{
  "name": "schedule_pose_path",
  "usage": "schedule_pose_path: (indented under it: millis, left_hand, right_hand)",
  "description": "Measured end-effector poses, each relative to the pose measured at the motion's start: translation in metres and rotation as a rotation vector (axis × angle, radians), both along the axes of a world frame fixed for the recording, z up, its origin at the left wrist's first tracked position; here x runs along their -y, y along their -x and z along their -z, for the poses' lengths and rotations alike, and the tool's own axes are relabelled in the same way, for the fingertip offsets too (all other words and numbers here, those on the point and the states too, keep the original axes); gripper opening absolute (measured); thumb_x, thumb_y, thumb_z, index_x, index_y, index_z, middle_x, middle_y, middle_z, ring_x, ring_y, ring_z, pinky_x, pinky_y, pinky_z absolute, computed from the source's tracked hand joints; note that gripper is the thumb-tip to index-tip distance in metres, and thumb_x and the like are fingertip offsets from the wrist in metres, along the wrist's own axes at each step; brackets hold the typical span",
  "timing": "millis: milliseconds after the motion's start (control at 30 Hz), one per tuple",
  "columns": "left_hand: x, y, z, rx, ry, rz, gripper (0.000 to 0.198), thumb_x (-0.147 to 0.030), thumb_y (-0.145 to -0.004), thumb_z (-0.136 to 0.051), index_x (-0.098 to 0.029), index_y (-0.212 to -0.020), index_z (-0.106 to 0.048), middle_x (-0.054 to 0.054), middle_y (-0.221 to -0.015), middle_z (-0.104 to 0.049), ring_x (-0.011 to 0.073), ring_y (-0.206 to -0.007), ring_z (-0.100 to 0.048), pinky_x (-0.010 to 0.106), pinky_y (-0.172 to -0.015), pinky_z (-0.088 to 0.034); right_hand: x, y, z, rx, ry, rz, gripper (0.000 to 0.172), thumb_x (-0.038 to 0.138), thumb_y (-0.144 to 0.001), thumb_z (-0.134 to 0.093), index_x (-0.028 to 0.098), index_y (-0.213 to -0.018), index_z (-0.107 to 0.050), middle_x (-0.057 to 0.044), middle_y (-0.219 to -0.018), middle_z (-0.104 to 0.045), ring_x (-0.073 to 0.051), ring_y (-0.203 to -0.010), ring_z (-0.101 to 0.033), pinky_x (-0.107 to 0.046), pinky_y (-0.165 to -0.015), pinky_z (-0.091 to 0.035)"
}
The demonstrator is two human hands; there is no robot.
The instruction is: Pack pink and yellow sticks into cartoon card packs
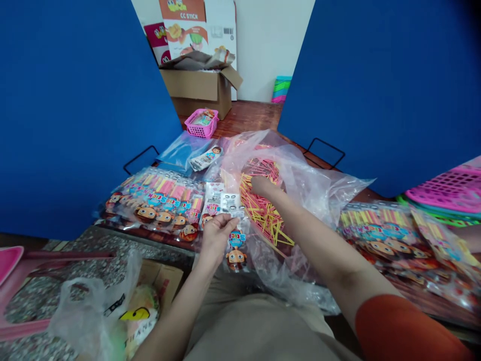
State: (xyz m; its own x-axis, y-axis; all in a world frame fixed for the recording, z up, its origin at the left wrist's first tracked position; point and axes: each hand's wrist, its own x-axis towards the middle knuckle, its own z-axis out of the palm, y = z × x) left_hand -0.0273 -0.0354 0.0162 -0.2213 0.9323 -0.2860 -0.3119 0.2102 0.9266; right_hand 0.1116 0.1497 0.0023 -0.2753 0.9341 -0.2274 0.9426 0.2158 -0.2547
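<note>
The person's left hand [216,235] pinches the top of a small printed packet [233,235], holding it upright at the near edge of the desk [263,113], mouth uppermost, likely so that it stays open and ready. The right hand [263,186] is sunk into a big clear plastic bag [300,175] that lies slumped across the middle of the desk; its fingers are closed around some of the thin pink and yellow sticks [265,210] heaped loose inside, though how many it grips I cannot tell. The bag's mouth is spread wide toward the person, which keeps the sticks within easy reach.

Toward the left edge a row of filled packets [161,200] lies overlapping, each showing coloured sticks behind a cartoon face. A similar spread of packets [391,233] covers the right edge, beside stacked pink and green baskets [447,193]. At the far edge stands a small pink basket [202,123] with something printed in it, and behind it an open cardboard box [199,87]. Down by the person's left knee a thin plastic bag [97,311] sits on another carton on the floor.
</note>
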Motion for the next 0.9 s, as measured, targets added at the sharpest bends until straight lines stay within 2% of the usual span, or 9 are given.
schedule_pose_path:
  millis: [100,200,300,400,533,667,833,900]
  left_hand:
    - [0.001,-0.001,0.004,-0.051,-0.041,-0.004,0.033,-0.039,-0.058,-0.082,-0.017,-0.063,-0.058,-0.005,-0.055,-0.055,0.009,-0.051,-0.051,0.022,-0.053,-0.043]
    - [0.002,0.0,0.01,-0.141,-0.09,0.013,0.032,-0.044,-0.069,-0.073,-0.017,-0.061,-0.057,-0.005,-0.055,-0.051,0.0083,-0.049,-0.045,0.021,-0.051,-0.038]
    - [0.003,0.0,0.014,-0.228,-0.125,0.053,0.032,-0.046,-0.074,-0.068,-0.018,-0.062,-0.057,-0.005,-0.056,-0.049,0.0089,-0.05,-0.042,0.021,-0.05,-0.034]
    - [0.002,-0.004,0.013,-0.251,-0.147,0.083,0.028,-0.043,-0.074,-0.068,-0.019,-0.067,-0.056,-0.006,-0.058,-0.048,0.0093,-0.053,-0.043,0.021,-0.052,-0.034]
    - [-0.001,-0.011,0.007,-0.184,-0.147,0.071,0.025,-0.037,-0.072,-0.071,-0.02,-0.07,-0.053,-0.008,-0.056,-0.045,0.0084,-0.05,-0.039,0.02,-0.052,-0.034]
    - [-0.002,-0.018,0.002,-0.151,-0.128,0.101,0.023,-0.036,-0.069,-0.071,-0.018,-0.065,-0.058,-0.005,-0.056,-0.053,0.0097,-0.053,-0.045,0.021,-0.055,-0.037]
    - [-0.002,-0.025,0.004,-0.107,-0.08,0.117,0.023,-0.038,-0.065,-0.074,-0.017,-0.064,-0.065,-0.003,-0.058,-0.06,0.0107,-0.053,-0.048,0.023,-0.054,-0.038]
    - [-0.002,-0.027,0.004,-0.085,-0.075,0.114,0.022,-0.037,-0.063,-0.076,-0.017,-0.063,-0.066,-0.003,-0.057,-0.06,0.0106,-0.053,-0.048,0.022,-0.054,-0.038]
  right_hand:
    - [0.002,-0.009,-0.005,-0.026,-0.009,0.017,0.031,0.035,-0.092,-0.06,0.014,-0.116,-0.061,-0.009,-0.116,-0.063,-0.02,-0.1,-0.063,-0.04,-0.086,-0.054]
    - [0.011,-0.022,-0.011,-0.085,-0.056,0.051,0.019,0.031,-0.088,-0.063,0.012,-0.087,-0.067,-0.009,-0.093,-0.068,-0.019,-0.086,-0.064,-0.032,-0.076,-0.05]
    - [0.025,-0.035,-0.014,-0.203,-0.127,0.09,0.025,0.034,-0.084,-0.063,0.016,-0.066,-0.061,-0.006,-0.07,-0.065,-0.018,-0.07,-0.059,-0.026,-0.061,-0.039]
    - [0.042,-0.046,-0.009,-0.331,-0.177,0.138,0.032,0.039,-0.082,-0.06,0.018,-0.059,-0.051,0.001,-0.057,-0.054,-0.014,-0.058,-0.05,-0.025,-0.054,-0.031]
    - [0.062,-0.053,0.002,-0.492,-0.217,0.223,0.036,0.045,-0.086,-0.048,0.02,-0.061,-0.045,0.002,-0.054,-0.049,-0.012,-0.053,-0.046,-0.024,-0.051,-0.031]
    - [0.08,-0.057,0.002,-0.628,-0.222,0.241,0.044,0.057,-0.083,-0.051,0.021,-0.058,-0.044,0.003,-0.05,-0.046,-0.011,-0.05,-0.044,-0.023,-0.048,-0.033]
    - [0.099,-0.054,-0.024,-1.256,0.011,0.319,0.05,0.069,-0.08,-0.052,0.02,-0.07,-0.058,-0.005,-0.066,-0.065,-0.014,-0.058,-0.055,-0.027,-0.058,-0.049]
    - [0.107,-0.051,-0.038,-1.358,0.045,0.3,0.05,0.068,-0.081,-0.053,0.02,-0.073,-0.06,-0.006,-0.072,-0.068,-0.015,-0.061,-0.057,-0.028,-0.063,-0.051]
